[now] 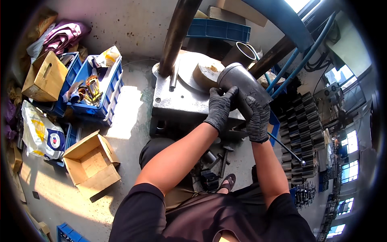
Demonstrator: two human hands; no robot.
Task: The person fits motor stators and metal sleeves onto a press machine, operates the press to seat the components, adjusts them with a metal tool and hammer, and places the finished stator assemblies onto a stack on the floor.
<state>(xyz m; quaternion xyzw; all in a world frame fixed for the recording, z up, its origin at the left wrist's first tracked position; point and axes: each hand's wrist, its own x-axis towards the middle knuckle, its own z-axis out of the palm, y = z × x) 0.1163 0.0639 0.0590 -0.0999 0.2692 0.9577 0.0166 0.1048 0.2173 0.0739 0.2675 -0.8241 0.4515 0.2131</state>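
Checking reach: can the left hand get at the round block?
Probably yes: the round block sits just beyond the left hand, nothing visible between, though that hand holds the dark metal cylinder.

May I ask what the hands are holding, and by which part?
A dark metal cylinder: left hand at its side, right hand near its lower end.
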